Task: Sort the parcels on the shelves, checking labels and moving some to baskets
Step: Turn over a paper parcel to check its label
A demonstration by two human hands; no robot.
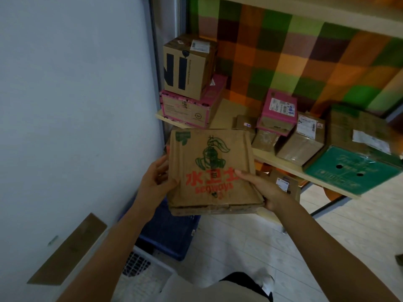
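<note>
I hold a flat brown cardboard parcel point(212, 171) with a green knight drawing and red lettering, in front of the shelf and above the baskets. My left hand point(156, 182) grips its left edge, thumb on top. My right hand point(265, 188) grips its right edge, thumb on the printed face. On the wooden shelf point(226, 112) stand a tall brown box point(188, 66) on a pink-trimmed box point(189, 110), a small pink parcel point(278, 112), brown parcels point(302, 140) and a green-fronted box point(351, 171). A blue basket point(172, 236) and a white basket point(144, 271) sit on the floor below.
A pale wall point(76, 105) closes the left side. A checked cloth point(305, 57) hangs behind the shelf. A lower shelf holds another labelled parcel point(283, 184). A brown board point(69, 249) leans low on the wall. Light floorboards point(327, 236) lie to the right.
</note>
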